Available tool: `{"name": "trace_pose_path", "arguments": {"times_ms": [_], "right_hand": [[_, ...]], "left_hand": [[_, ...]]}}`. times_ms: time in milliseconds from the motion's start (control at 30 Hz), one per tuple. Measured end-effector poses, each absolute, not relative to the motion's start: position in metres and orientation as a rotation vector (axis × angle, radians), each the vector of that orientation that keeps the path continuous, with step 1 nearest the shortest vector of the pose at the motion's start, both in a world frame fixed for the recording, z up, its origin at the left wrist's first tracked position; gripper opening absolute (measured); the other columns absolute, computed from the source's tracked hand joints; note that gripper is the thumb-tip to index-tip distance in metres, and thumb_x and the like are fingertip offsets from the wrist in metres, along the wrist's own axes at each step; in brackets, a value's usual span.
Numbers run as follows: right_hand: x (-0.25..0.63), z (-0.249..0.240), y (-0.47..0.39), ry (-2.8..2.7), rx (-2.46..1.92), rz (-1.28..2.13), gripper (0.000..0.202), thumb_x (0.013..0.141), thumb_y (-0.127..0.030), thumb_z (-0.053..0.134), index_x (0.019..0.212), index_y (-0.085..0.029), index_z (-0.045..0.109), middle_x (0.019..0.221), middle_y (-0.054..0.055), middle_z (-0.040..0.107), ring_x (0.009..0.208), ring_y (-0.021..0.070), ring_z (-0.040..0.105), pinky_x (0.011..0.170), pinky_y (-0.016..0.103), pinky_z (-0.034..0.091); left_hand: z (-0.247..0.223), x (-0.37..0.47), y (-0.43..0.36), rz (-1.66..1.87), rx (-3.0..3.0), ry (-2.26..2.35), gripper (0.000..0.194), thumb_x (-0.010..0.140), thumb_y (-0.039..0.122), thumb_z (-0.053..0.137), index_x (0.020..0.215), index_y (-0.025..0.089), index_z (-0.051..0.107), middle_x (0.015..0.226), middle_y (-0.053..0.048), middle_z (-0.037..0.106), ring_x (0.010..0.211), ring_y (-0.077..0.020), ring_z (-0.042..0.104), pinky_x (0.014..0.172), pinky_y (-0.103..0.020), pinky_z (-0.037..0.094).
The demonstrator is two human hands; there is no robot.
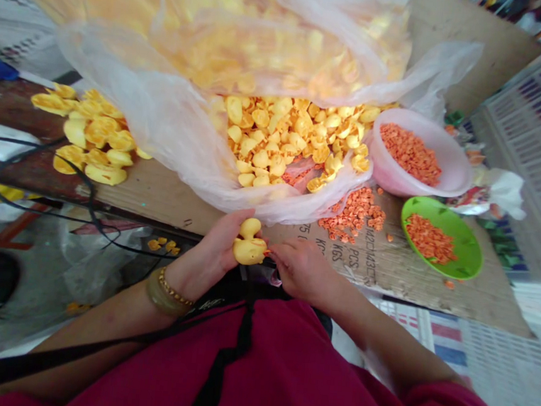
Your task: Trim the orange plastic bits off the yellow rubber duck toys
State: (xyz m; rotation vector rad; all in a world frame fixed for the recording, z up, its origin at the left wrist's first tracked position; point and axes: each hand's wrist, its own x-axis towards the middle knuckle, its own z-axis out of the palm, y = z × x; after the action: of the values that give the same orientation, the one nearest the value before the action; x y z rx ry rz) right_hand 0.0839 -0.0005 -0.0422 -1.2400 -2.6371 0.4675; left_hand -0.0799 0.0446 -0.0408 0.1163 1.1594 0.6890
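Observation:
Close to my body, at the front edge of the cardboard-covered table, my left hand point(217, 247) is closed around a yellow plastic duck part point(249, 250) with rounded sections. My right hand point(301, 266) pinches a small orange piece point(267, 252) against the right side of that duck part. Most of the orange piece is hidden by the fingertips. Just beyond the hands, an open clear plastic bag point(173, 128) spills many yellow duck parts point(276, 140). Right of it lies a loose heap of small orange pieces point(357, 214).
A pink bowl point(456, 165) and a green bowl point(472, 249) at the right hold orange pieces. More yellow parts point(99, 137) lie at the left, near a looped black cable point(91, 206). A white plastic crate point(536, 144) stands at the far right.

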Motion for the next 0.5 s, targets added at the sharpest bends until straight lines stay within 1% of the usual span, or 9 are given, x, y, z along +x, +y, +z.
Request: {"name": "trace_pose_path", "arguments": {"times_ms": [100, 167, 267, 367, 433, 500], "right_hand": [[0.081, -0.029, 0.0, -2.798, -1.281, 0.381, 0.016, 0.079, -0.01, 0.053, 0.088, -0.011, 0.067, 0.081, 0.01, 0.07, 0.07, 0.0206, 0.064, 0.063, 0.03, 0.044], [0.078, -0.022, 0.0, -2.848, -1.288, 0.395, 0.018, 0.078, -0.011, 0.053, 0.09, -0.01, 0.066, 0.081, 0.01, 0.07, 0.069, 0.0207, 0.063, 0.061, 0.03, 0.043], [0.071, -0.022, -0.003, -2.837, -1.333, 0.43, 0.018, 0.078, -0.014, 0.053, 0.09, -0.01, 0.066, 0.079, 0.011, 0.07, 0.07, 0.0214, 0.064, 0.06, 0.03, 0.042], [0.068, -0.034, -0.009, -2.718, -1.455, 0.433, 0.017, 0.077, -0.016, 0.055, 0.089, -0.01, 0.065, 0.081, 0.012, 0.07, 0.07, 0.0223, 0.064, 0.059, 0.03, 0.042], [0.076, -0.046, -0.008, -2.633, -1.47, 0.53, 0.014, 0.078, -0.015, 0.055, 0.087, -0.011, 0.066, 0.082, 0.01, 0.071, 0.069, 0.0202, 0.064, 0.059, 0.028, 0.042], [0.095, -0.059, -0.001, -2.525, -1.494, 0.687, 0.014, 0.083, -0.014, 0.053, 0.081, -0.014, 0.067, 0.079, 0.006, 0.072, 0.067, 0.0158, 0.063, 0.059, 0.024, 0.041]], "left_hand": [[-0.04, -0.077, 0.046, 0.702, 0.192, 1.166, 0.024, 0.087, 0.023, 0.046, 0.066, 0.015, 0.056, 0.05, -0.003, 0.056, 0.042, -0.0152, 0.054, 0.042, -0.025, 0.047], [-0.038, -0.075, 0.048, 0.685, 0.216, 1.176, 0.023, 0.085, 0.021, 0.046, 0.066, 0.015, 0.057, 0.049, -0.003, 0.056, 0.041, -0.0153, 0.053, 0.04, -0.025, 0.046], [-0.035, -0.071, 0.051, 0.65, 0.216, 1.181, 0.022, 0.083, 0.018, 0.046, 0.064, 0.014, 0.057, 0.049, -0.003, 0.055, 0.04, -0.0151, 0.053, 0.039, -0.025, 0.046], [-0.034, -0.064, 0.053, 0.673, 0.218, 1.18, 0.022, 0.084, 0.019, 0.046, 0.065, 0.013, 0.057, 0.05, -0.004, 0.056, 0.041, -0.0151, 0.054, 0.039, -0.024, 0.046], [-0.035, -0.061, 0.053, 0.678, 0.224, 1.204, 0.023, 0.085, 0.02, 0.046, 0.066, 0.013, 0.057, 0.05, -0.003, 0.056, 0.041, -0.0147, 0.054, 0.039, -0.024, 0.046], [-0.037, -0.06, 0.052, 0.665, 0.235, 1.221, 0.022, 0.086, 0.02, 0.048, 0.068, 0.014, 0.058, 0.05, -0.003, 0.056, 0.04, -0.0147, 0.054, 0.039, -0.024, 0.047]]}}
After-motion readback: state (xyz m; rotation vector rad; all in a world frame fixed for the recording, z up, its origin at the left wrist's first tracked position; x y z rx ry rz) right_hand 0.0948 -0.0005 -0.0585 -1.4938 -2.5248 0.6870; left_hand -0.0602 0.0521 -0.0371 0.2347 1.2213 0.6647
